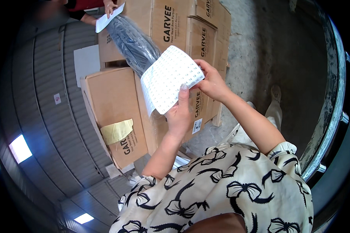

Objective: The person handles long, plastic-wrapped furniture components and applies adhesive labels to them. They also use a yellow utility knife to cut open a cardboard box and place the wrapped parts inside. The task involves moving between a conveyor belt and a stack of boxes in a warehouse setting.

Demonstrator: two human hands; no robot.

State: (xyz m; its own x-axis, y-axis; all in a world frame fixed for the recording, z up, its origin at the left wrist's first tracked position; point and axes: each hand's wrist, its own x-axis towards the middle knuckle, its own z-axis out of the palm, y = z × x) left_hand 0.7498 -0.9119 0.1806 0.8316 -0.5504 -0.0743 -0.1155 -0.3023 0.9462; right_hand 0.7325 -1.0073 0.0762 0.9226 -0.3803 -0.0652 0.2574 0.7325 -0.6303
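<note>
Broadly, stacked cardboard boxes [198,40] carry a plastic-wrapped bundle [133,42] near their far left edge; over its near end is the white printed sheet [169,75], clamped by the left hand [179,115] along its lower edge and the right hand [214,82] at its right corner. Uneven pulling could crease or tear it.

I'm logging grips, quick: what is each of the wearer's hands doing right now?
Left hand: closed, holding the white printed sheet at its lower edge, thumb on top.
Right hand: closed, holding the same sheet near its right corner.
</note>
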